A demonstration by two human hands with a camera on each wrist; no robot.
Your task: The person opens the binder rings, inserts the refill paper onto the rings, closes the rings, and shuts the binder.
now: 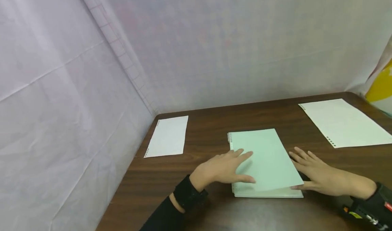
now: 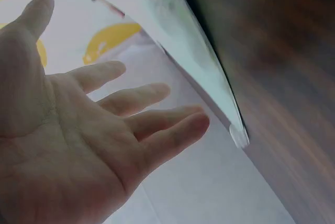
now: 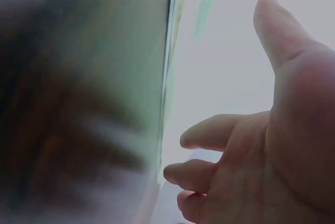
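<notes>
We see the green pad (image 1: 266,163) mid-table (image 1: 208,129). Left hand (image 1: 223,169) lies flat on its cover, fingers straight; right hand (image 1: 318,176) rests released at its right edge, grasping nothing

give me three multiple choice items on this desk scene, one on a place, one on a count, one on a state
1. Where does the green notebook lie?
A. mid-table, between the hands
B. far left corner
C. on the floor

2. How many loose white sheets lie on the table?
A. none
B. two
C. five

3. How is the left hand?
A. clenched in a fist
B. flat, fingers straight on the cover
C. pinching a pen

Answers: 1 A, it sits between the left hand and the right hand; 2 B, the left sheet and the right sheet; 3 B, fingers lie spread on the cover.
</notes>
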